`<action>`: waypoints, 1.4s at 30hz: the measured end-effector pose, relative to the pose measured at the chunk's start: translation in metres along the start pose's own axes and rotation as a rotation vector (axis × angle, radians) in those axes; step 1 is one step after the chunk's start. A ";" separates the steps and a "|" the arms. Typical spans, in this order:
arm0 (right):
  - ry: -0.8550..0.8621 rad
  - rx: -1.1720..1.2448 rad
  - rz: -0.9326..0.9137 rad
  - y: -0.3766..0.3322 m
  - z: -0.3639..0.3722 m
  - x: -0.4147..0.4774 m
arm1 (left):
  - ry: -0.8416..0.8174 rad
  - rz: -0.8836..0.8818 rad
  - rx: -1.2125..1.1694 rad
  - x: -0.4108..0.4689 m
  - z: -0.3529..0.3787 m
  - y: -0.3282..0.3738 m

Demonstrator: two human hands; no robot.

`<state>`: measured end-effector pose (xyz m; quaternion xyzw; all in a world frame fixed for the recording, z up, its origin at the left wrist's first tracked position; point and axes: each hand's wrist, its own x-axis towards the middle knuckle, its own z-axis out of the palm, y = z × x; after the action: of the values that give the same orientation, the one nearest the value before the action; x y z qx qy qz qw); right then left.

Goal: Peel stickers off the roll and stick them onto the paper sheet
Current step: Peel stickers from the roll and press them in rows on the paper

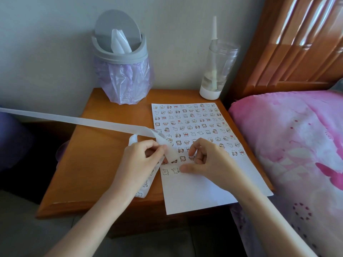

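Observation:
A white paper sheet lies on the right half of a wooden bedside table, most of it covered with rows of small cartoon stickers. My left hand grips the sticker strip at the sheet's left edge. The strip's empty white backing trails off to the left, and a part with stickers on it hangs below my left wrist. My right hand rests on the sheet with its fingers curled and its thumb flat on the paper beside the lowest stickers. Whether it holds a sticker is hidden.
A grey swing-lid bin with a purple liner stands at the back of the table. A clear bottle with a white base stands at the back right. A bed with a pink cover and a wooden headboard borders the right side.

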<state>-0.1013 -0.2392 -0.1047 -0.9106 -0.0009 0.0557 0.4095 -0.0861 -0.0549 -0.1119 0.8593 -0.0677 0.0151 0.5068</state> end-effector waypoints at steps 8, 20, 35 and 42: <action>-0.055 -0.018 -0.039 0.002 -0.004 -0.001 | -0.005 -0.019 0.016 0.000 -0.001 0.000; 0.151 0.093 -0.199 -0.014 -0.004 -0.004 | -0.026 -0.029 -0.195 0.004 -0.009 0.004; 0.211 0.309 -0.328 -0.027 0.005 -0.006 | -0.047 -0.040 -0.413 -0.005 -0.012 0.022; 0.188 0.288 -0.311 -0.028 0.007 -0.007 | -0.070 0.034 -0.332 -0.003 -0.010 0.015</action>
<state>-0.1078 -0.2160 -0.0879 -0.8328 -0.0950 -0.0936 0.5373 -0.0903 -0.0534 -0.0942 0.7626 -0.1015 -0.0177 0.6386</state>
